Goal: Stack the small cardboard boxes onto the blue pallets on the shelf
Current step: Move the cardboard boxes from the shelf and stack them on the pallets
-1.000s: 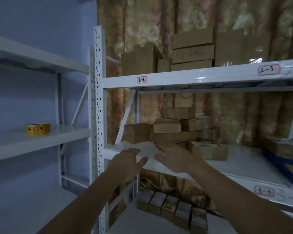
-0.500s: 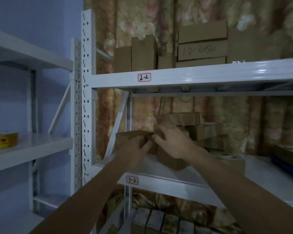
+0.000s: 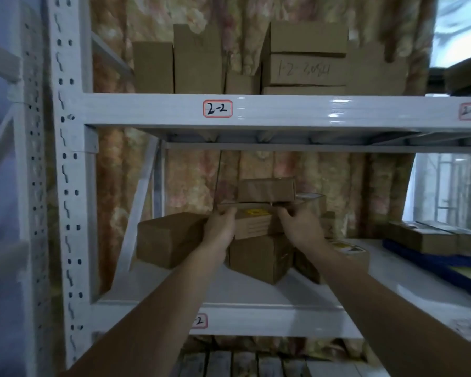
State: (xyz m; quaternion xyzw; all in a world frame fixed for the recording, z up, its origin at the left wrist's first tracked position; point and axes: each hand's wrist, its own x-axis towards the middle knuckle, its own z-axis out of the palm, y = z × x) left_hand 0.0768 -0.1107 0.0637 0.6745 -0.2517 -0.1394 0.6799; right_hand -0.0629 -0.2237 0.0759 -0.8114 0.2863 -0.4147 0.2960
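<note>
A pile of small cardboard boxes stands on the middle shelf point(image 3: 256, 295). My left hand point(image 3: 220, 227) and my right hand point(image 3: 299, 225) grip the two ends of one small box with a yellow label point(image 3: 254, 223) in the middle of the pile. Another small box point(image 3: 267, 189) lies on top of it, and a larger box point(image 3: 259, 258) sits beneath. A brown box point(image 3: 172, 239) lies to the left of the pile. A blue pallet point(image 3: 433, 261) with boxes point(image 3: 430, 236) on it sits at the right end of the same shelf.
The upper shelf beam point(image 3: 283, 110), labelled 2-2, hangs low over the pile and carries several larger cartons point(image 3: 306, 54). A white perforated upright point(image 3: 65, 186) stands at the left. More boxes point(image 3: 242, 364) line the level below. A patterned curtain hangs behind.
I have moved closer to the shelf. Both hands went from the shelf's front edge up into the pile and took hold of the yellow-labelled box at its ends.
</note>
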